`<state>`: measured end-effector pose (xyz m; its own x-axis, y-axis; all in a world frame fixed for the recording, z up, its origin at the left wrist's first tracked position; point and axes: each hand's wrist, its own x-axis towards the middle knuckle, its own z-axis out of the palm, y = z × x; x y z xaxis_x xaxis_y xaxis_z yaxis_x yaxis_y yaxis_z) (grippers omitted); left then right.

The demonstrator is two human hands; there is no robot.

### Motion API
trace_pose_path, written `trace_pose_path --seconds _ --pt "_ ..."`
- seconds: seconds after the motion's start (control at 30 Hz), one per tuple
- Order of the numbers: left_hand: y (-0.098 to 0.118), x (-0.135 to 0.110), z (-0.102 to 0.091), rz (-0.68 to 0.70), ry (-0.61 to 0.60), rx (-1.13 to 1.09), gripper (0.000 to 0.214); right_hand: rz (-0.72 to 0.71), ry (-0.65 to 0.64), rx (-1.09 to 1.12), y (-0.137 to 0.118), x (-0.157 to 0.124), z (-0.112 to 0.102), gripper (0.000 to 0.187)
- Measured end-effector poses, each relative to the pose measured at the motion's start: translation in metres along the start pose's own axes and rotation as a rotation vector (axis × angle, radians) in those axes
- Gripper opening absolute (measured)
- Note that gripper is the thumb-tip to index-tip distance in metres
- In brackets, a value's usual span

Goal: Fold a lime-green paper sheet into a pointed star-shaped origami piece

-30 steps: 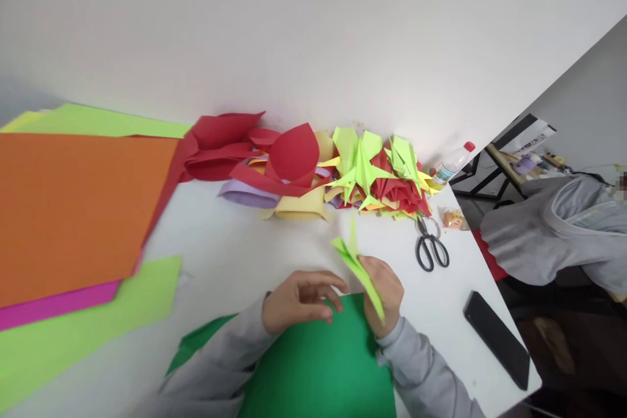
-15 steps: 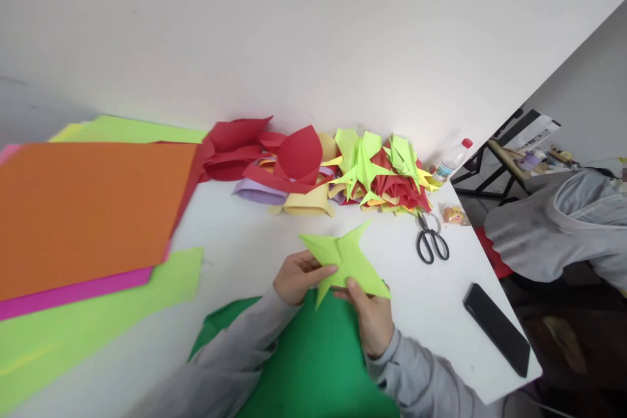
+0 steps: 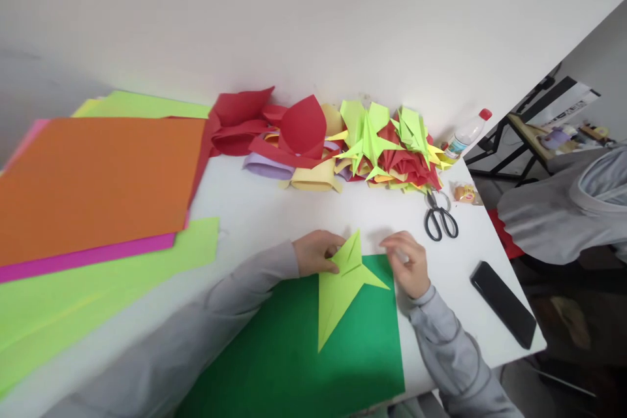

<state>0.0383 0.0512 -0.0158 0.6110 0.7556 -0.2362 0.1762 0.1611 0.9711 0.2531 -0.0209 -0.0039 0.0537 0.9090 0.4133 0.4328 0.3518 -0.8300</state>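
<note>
A folded lime-green paper star (image 3: 343,287) with long pointed arms is pinched at its upper left side by my left hand (image 3: 316,253). Beneath the star lies a large green sheet of paper (image 3: 294,346) on the white table. My right hand (image 3: 407,264) is off the star, just to its right, above the sheet's right edge. Its fingers are curled, with thumb and fingertips slightly apart, and nothing shows between them. The fingertips of my left hand are partly hidden behind the star.
Coloured sheets (image 3: 108,176) are stacked at left. Red rolled paper pieces (image 3: 304,124) and lime folded stars (image 3: 367,137) line the wall. Black-handled scissors (image 3: 441,222), a wrapped snack (image 3: 465,194), a bottle (image 3: 465,136) and a black phone (image 3: 503,304) stand or lie at right. Another person (image 3: 563,202) sits beyond.
My right hand has let go of the paper star and moved up and right. The star has turned in my left hand, one long point now facing down. The view has shifted slightly.
</note>
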Motion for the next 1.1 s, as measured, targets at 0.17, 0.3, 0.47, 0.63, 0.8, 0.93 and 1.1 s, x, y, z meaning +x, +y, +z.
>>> trace_pose_path --seconds 0.17,0.3,0.47,0.63,0.8,0.93,1.1 --pt "0.004 0.017 0.007 0.174 -0.135 0.388 0.018 -0.374 -0.436 -0.232 0.002 -0.006 0.019 0.017" --pt "0.001 0.003 0.002 0.347 -0.024 0.782 0.043 -0.399 -0.543 -0.41 0.011 -0.01 0.026 0.016" --pt "-0.022 -0.042 0.006 0.654 -0.039 0.877 0.013 -0.478 -0.556 -0.492 0.004 -0.012 0.024 0.019" --pt "-0.035 -0.075 0.021 0.633 -0.036 0.854 0.058 -0.465 -0.586 -0.522 -0.004 -0.015 0.024 0.02" --pt "-0.034 -0.082 0.032 0.648 0.058 0.954 0.033 -0.439 -0.59 -0.434 -0.001 -0.013 0.024 0.018" --pt "-0.036 -0.086 0.035 0.676 0.088 0.978 0.028 -0.474 -0.585 -0.427 0.0 -0.012 0.023 0.02" --pt "-0.041 -0.09 0.036 0.712 0.092 1.063 0.031 -0.423 -0.578 -0.406 -0.001 -0.01 0.019 0.015"
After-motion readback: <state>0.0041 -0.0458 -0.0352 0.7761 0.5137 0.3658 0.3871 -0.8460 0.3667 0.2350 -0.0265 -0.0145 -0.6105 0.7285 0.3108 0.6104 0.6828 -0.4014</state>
